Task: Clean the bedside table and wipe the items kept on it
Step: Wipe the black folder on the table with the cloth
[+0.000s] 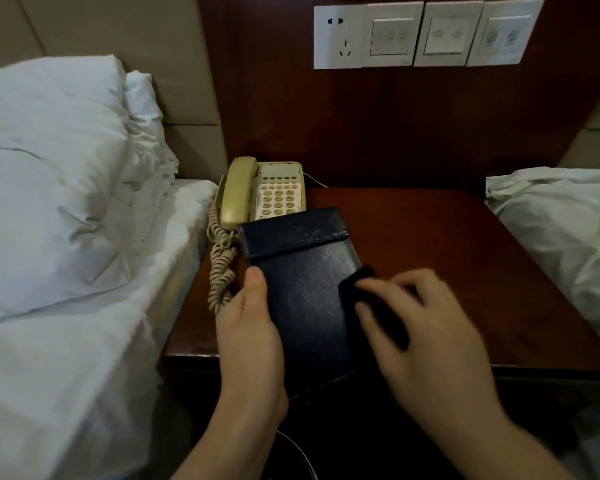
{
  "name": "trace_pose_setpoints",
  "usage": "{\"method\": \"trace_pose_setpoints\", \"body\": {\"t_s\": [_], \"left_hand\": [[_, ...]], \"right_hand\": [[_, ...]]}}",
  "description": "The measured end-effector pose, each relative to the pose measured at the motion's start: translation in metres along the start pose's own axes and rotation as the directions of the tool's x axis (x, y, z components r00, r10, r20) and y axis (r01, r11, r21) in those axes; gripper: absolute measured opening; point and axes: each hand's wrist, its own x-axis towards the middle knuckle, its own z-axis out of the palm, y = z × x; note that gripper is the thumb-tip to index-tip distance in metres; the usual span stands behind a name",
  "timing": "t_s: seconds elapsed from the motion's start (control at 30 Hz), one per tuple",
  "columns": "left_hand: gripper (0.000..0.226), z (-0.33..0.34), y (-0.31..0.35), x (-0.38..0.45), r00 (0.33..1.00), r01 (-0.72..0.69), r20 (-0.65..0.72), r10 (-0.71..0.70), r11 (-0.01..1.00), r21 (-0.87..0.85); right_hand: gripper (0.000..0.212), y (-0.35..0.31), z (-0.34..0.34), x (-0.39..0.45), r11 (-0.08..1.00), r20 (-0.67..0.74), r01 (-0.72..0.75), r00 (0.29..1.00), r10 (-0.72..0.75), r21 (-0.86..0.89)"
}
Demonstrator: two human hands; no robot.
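Wiping the dark folder held over the bedside table.

From the head view, the left hand [248,327] grips the left edge of the dark folder [309,289], thumb on top, and holds it up over the front of the bedside table [465,271]. The right hand [430,344] is blurred; its fingers press a dark cloth [357,285] on the folder's right side, so this looks like the wiping step. Next, I think the cloth needs to reach the flap at the far end, past both hands. Just beyond the folder sits the phone [274,192], its curly cord [220,268] hanging beside the left thumb, where it could snag. Pillows [59,174] lie further left, wall switches [426,34] high above.
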Motion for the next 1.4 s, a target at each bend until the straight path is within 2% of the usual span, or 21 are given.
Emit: {"method": "trace_pose_setpoints", "body": {"t_s": [0.13,0.3,0.5,0.57,0.63,0.7,0.83,0.97,1.1,1.23,1.33,1.37,1.4], "left_hand": [[0.052,0.007,0.003,-0.011,0.995,-0.013,0.095,0.01,0.999,0.031],[0.044,-0.001,0.008,-0.001,0.997,-0.048,0.068,0.049,0.999,-0.008],[0.047,0.009,0.002,-0.019,0.986,-0.048,0.164,0.036,0.997,0.068],[0.044,0.01,-0.002,-0.017,0.984,-0.087,0.165,0.073,0.993,0.076],[0.043,0.009,-0.003,-0.016,0.982,-0.085,0.175,0.073,0.994,0.064],[0.043,0.008,-0.003,-0.016,0.982,-0.067,0.181,0.059,0.997,0.035],[0.043,0.006,0.002,-0.019,0.988,-0.044,0.145,0.044,0.999,-0.009],[0.047,0.006,0.005,-0.023,0.986,-0.056,0.152,0.062,0.998,-0.04],[0.048,0.008,0.005,-0.023,0.978,-0.093,0.189,0.09,0.996,0.007],[0.044,0.008,0.006,-0.017,0.962,-0.106,0.267,0.056,0.979,0.175],[0.024,0.006,0.009,-0.01,0.923,-0.21,0.368,0.111,0.948,0.24],[0.029,0.004,0.01,-0.008,0.905,-0.256,0.399,0.145,0.937,0.239],[0.044,0.002,0.01,-0.006,0.886,-0.319,0.42,0.195,0.915,0.248]], "right_hand": [[0.035,0.004,-0.013,0.01,0.999,-0.021,-0.051,0.998,0.051,-0.011],[0.038,-0.019,-0.007,-0.027,0.992,0.076,0.126,0.989,-0.125,-0.001],[0.033,-0.003,-0.015,0.022,0.995,-0.064,-0.095,0.994,0.093,-0.03],[0.033,-0.021,-0.008,0.013,0.999,-0.012,-0.048,0.999,0.048,-0.013],[0.031,-0.038,-0.003,0.001,0.996,0.066,0.094,0.993,-0.094,-0.001],[0.029,-0.033,-0.007,0.006,0.991,0.067,0.134,0.989,-0.132,-0.014],[0.032,-0.008,-0.02,0.017,0.996,-0.022,-0.083,0.996,0.084,0.042],[0.033,-0.015,-0.024,0.001,0.948,0.127,-0.236,0.969,0.213,0.213],[0.034,-0.007,-0.038,0.006,0.846,0.272,-0.353,0.927,0.259,0.4],[0.029,0.002,-0.047,0.014,0.784,0.272,-0.373,0.924,0.268,0.497],[0.03,0.008,-0.056,0.016,0.759,0.273,-0.367,0.928,0.255,0.537],[0.032,0.008,-0.059,0.015,0.742,0.289,-0.377,0.923,0.254,0.554],[0.033,0.009,-0.061,0.015,0.73,0.308,-0.389,0.918,0.251,0.562]]}}
